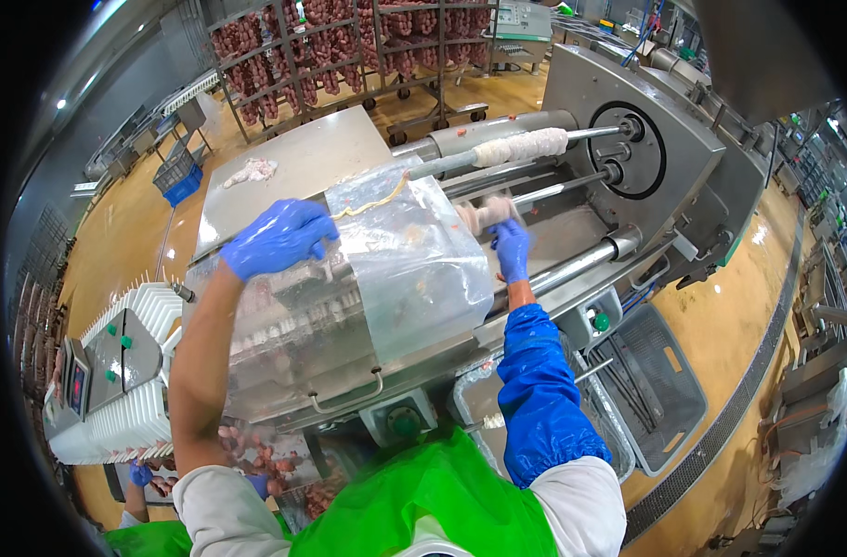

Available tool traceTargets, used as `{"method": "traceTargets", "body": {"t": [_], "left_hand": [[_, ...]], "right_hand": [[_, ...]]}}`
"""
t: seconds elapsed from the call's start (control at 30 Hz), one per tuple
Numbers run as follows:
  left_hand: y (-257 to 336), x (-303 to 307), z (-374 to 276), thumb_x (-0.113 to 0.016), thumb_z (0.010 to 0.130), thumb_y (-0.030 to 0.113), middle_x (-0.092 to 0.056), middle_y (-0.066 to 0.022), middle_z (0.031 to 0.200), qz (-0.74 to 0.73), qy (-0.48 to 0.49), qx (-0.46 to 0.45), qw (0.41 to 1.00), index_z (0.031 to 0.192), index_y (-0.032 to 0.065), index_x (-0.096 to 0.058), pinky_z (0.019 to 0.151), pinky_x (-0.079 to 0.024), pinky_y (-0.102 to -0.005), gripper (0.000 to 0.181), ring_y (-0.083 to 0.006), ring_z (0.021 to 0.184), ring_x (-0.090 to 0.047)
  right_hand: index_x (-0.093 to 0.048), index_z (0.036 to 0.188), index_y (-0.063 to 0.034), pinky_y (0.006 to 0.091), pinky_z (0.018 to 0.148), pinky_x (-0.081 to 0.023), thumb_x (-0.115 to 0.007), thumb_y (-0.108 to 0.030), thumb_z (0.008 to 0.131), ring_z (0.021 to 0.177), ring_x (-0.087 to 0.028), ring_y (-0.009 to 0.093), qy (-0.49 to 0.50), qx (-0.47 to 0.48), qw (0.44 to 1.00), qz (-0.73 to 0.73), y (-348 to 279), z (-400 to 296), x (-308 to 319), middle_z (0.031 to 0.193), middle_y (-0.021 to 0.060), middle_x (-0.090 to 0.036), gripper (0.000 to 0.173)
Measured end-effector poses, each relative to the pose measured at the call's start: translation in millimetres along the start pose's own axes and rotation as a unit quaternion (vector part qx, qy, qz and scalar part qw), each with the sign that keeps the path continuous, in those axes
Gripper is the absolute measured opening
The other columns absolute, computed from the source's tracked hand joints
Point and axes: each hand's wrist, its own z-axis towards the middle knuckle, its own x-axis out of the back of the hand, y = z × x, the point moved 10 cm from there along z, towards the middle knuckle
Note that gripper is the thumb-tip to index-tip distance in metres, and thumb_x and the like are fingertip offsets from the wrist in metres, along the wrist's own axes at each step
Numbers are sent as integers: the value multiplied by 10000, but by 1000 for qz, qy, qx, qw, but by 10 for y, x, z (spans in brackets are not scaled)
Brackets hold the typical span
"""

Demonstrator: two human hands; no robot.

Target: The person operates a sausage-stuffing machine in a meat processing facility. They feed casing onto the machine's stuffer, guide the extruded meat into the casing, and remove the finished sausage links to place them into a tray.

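My left hand (281, 237), in a blue glove, is over the left part of the stainless-steel machine. Its fingers hold the end of a thin yellowish casing strand (373, 203), which runs up to the tip of the upper stuffing tube (443, 164). Bunched white casing (521, 147) sits around that tube. My right hand (510, 250), also gloved, with a blue sleeve, grips pinkish bunched casing (476, 214) on the lower tube (561, 189); the casing is slightly blurred. Between my hands, a clear plastic sheet (423, 278) covers part of the machine.
Pale casing (251, 173) lies on a steel table (294, 157). Behind stand racks (441, 63) of hanging sausages (319, 49). White hooks line a conveyor (124, 355) at left. Grey crates (650, 390) are at right. A co-worker's gloved hand (141, 474) is at lower left near sausages.
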Motion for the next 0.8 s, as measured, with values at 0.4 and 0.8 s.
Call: {"method": "traceTargets", "body": {"t": [0.4,0.8], "left_hand": [[-181,-498,1122,-447,955,274,-677,-202,961,19,110,30,993,1093,-11,-618,820,-503,-419,359,-292,848,-680],[-440,-288,623,-523,884,311,-682,-171,863,79,109,42,990,950,71,-691,752,-503,-445,301,-353,805,-659]], "right_hand": [[-696,1019,-31,371,785,-491,-482,-41,844,795,-626,266,266,129,935,-195,-584,-847,898,861,139,-680,276],[-188,1529,-118,623,1105,-152,-573,-569,817,1383,-272,433,-115,-51,786,-606,560,-1200,261,1492,211,-349,926]]}}
